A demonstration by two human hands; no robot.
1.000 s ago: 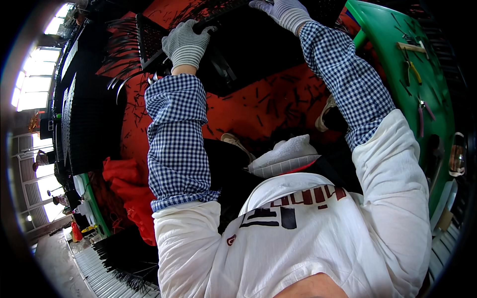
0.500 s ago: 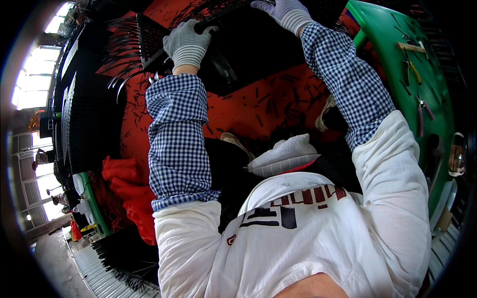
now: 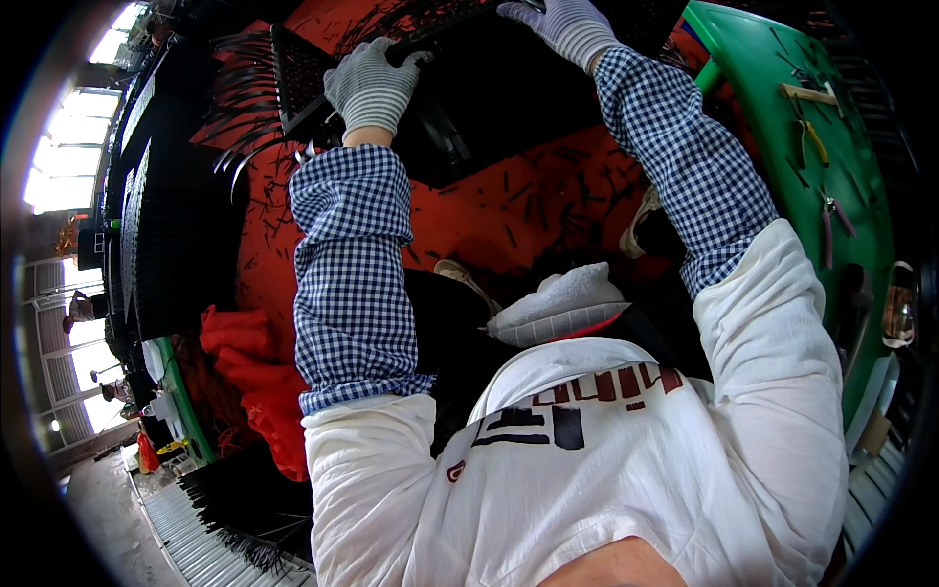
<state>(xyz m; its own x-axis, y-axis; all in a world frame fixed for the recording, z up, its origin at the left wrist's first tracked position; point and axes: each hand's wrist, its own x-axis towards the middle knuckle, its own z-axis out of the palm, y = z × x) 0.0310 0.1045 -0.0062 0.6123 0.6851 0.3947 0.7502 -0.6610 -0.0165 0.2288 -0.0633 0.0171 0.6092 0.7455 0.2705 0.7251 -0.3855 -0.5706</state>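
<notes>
A large black woven frame [image 3: 548, 93] spans the upper middle, with long loose black flat strips [image 3: 249, 93] fanning from its left side. My left hand [image 3: 374, 86], in a light striped knit glove, curls round a dark edge of the frame; its thumb points right. At the top of the picture my right hand [image 3: 564, 27], gloved likewise, bends over the frame's far bar. Its upper fingers are partly cut off by the picture's edge. Blue-and-white checked sleeve covers reach up both forearms.
A green table [image 3: 831, 117] on the right carries yellow-handled pliers [image 3: 814, 145], purple-handled cutters [image 3: 831, 220] and a hammer [image 3: 810, 95]. Black scraps litter the red floor covering [image 3: 440, 220]. Red cloth [image 3: 254, 386] lies at left. A grey-white folded cloth [image 3: 562, 303] rests near my lap.
Both hands have shifted very slightly to the right, keeping their places on the frame. Otherwise the scene looks the same.
</notes>
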